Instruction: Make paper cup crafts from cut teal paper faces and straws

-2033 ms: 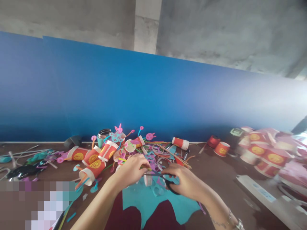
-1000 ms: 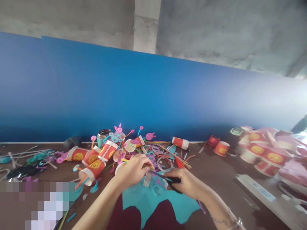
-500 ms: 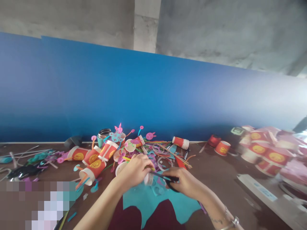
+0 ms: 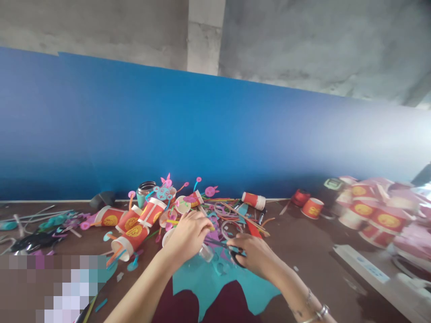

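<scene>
My left hand (image 4: 193,235) is closed, fingertips bent down around a thin yellow strip (image 4: 212,228) whose end pokes out; the rest is hidden by the hand. My right hand (image 4: 252,253) grips a pair of scissors (image 4: 237,258) by the black handles, blades pointing left toward my left fingertips. Just below those fingers is a small whitish, clear roll (image 4: 206,253), perhaps tape; whether the hand touches it I cannot tell. Under both hands lies a turquoise sheet (image 4: 205,278) with a wavy cut edge and loose cut pieces on it.
Red and white paper cups (image 4: 131,240) with straws and paper shapes crowd the left. Straws and scraps lie behind my hands, with stacked cups (image 4: 253,200) beyond. To the right are a single cup (image 4: 312,208), a power strip (image 4: 362,269) and a cup pile (image 4: 387,220). A blue panel (image 4: 208,134) stands behind.
The scissors and my right hand have shifted slightly left. My left hand has lifted a little, its fingertips now higher than before. The small roll has moved slightly left and tilted.
</scene>
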